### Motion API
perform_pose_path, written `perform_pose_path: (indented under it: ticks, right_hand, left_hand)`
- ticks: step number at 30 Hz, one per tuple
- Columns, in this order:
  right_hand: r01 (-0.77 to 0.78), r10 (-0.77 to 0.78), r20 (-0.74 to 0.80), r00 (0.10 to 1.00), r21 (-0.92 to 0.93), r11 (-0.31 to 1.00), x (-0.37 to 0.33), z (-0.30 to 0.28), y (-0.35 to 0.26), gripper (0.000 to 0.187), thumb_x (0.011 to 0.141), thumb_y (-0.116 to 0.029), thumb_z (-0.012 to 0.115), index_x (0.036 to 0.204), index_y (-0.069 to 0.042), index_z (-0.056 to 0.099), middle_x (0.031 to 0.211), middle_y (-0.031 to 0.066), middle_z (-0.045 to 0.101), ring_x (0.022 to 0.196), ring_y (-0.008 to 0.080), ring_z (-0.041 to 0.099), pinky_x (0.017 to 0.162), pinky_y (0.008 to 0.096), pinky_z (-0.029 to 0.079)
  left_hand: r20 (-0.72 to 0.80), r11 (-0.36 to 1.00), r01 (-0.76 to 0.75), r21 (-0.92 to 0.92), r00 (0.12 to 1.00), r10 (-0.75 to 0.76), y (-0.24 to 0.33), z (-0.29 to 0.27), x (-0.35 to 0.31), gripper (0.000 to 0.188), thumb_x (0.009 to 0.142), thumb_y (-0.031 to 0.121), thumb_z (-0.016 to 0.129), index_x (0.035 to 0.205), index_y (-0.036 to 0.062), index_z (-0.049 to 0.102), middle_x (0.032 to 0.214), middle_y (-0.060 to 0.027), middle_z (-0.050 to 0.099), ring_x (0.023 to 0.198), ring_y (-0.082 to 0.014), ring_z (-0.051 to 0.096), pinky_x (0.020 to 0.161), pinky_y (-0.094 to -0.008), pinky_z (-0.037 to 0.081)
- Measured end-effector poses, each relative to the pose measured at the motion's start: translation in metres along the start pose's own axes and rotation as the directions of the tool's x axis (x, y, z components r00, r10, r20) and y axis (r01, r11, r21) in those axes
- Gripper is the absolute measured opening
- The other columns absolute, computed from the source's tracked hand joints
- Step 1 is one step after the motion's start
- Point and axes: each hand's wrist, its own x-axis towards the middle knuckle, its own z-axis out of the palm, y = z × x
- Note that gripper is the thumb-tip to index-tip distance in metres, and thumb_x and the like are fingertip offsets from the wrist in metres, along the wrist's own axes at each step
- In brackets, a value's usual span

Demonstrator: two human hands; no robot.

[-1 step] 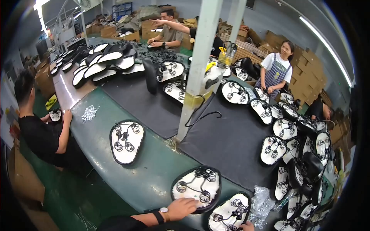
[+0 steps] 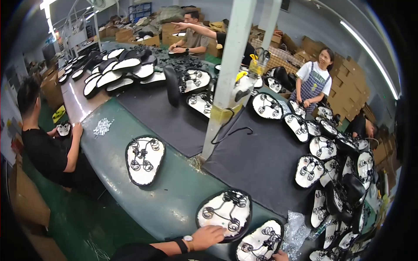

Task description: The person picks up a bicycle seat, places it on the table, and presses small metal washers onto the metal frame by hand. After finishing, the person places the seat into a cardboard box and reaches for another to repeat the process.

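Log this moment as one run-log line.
left hand: resting on saddle base | right hand: at second saddle base, mostly hidden | surface: green workbench

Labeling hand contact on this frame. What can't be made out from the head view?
- Right hand: cut off by the lower edge; only a sliver shows beside the lower saddle base, grip unreadable.
- Left hand: its fingertips lie on the near saddle base; the palm side is hidden.
- Small white parts on the green table: too small to identify.
- Right-side stack of bases: bent and darkened by the fisheye rim.
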Motion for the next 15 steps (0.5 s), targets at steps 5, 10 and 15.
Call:
perform_pose_path:
  ticks: [5, 10, 15]
  right_hand:
    - [0.351, -0.411, -0.011, 0.912, -0.5, 0.792, 0.043, -0.035, -0.034, 0.043, 0.099, -0.022, 0.063, 0.132, 0.006, 0.063, 0.116, 0.0169, 0.07, 0.094, 0.0233, 0.068, 0.073, 0.0339, 0.058]
    - [0.574, -0.572, 0.149, 0.806, -0.427, 0.698, 0.034, 0.04, -0.122, 0.051, 0.103, -0.036, 0.062, 0.139, 0.0, 0.061, 0.129, 0.0212, 0.068, 0.119, 0.0295, 0.065, 0.098, 0.0425, 0.054]
    - [0.754, -0.665, 0.354, 0.657, -0.313, 0.577, -0.072, 0.176, -0.18, 0.027, 0.101, -0.012, 0.068, 0.127, -0.004, 0.068, 0.106, 0.009, 0.074, 0.094, 0.0208, 0.069, 0.086, 0.0355, 0.057]
  left_hand:
    - [-0.115, 0.997, -0.046, -0.061, 0.993, 0.039, 0.006, 0.04, -0.018, 0.041, 0.082, 0.033, 0.069, 0.111, 0.0048, 0.07, 0.107, -0.0178, 0.071, 0.101, -0.0299, 0.068, 0.091, -0.0439, 0.052]
    - [0.017, 0.998, -0.059, 0.0, 0.998, 0.059, -0.007, 0.104, -0.032, 0.023, 0.082, 0.031, 0.061, 0.086, 0.011, 0.072, 0.095, -0.0067, 0.072, 0.093, -0.0265, 0.068, 0.077, -0.0436, 0.054]
    - [-0.017, 0.991, -0.092, -0.095, 0.996, 0.091, -0.028, 0.046, -0.04, 0.02, 0.083, 0.03, 0.061, 0.081, 0.011, 0.068, 0.096, -0.0065, 0.071, 0.092, -0.0306, 0.066, 0.077, -0.0454, 0.052]
